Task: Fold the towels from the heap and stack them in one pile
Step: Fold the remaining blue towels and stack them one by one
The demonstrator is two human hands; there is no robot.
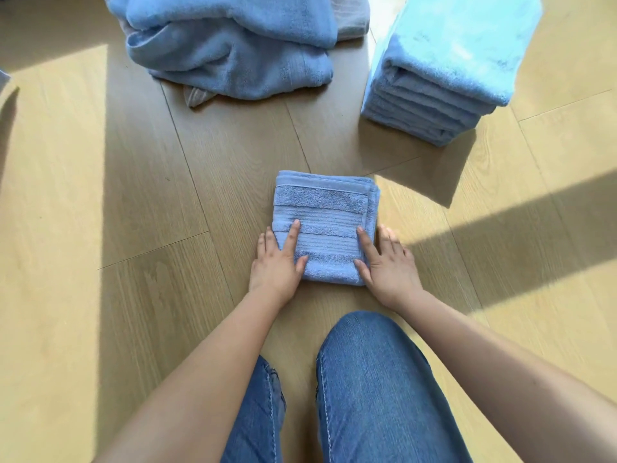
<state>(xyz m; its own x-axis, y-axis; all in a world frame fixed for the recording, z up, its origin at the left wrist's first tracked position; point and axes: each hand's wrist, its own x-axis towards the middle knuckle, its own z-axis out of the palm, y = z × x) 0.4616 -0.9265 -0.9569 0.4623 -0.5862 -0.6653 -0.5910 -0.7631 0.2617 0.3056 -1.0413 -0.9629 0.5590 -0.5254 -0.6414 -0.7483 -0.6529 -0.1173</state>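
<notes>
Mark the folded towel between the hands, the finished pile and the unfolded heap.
folded towel [322, 208]: head view, its ribbed top face.
finished pile [457, 45]: head view, the top towel's upper face.
unfolded heap [230, 58]: head view, the front towel's crumpled middle.
</notes>
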